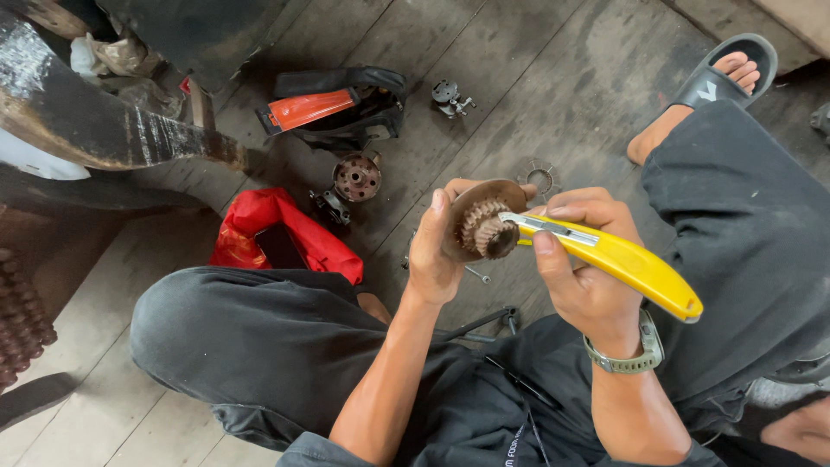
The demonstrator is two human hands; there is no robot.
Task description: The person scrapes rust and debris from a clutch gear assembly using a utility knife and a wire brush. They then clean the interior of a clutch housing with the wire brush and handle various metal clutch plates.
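My left hand (435,251) grips a round rusty metal part (481,223) with a toothed gear hub, held up over my lap. In my right hand (581,277) is a yellow utility knife (627,261), its front end resting against the gear hub. A wristwatch (629,356) sits on my right wrist. I am crouched on a wooden plank floor in dark trousers.
On the floor lie a red cloth (290,232), a round rusty hub part (357,176), a small metal fitting (450,95), a flat toothed ring (540,177), and a black bag with an orange-handled tool (311,108). My sandalled foot (722,73) is at upper right.
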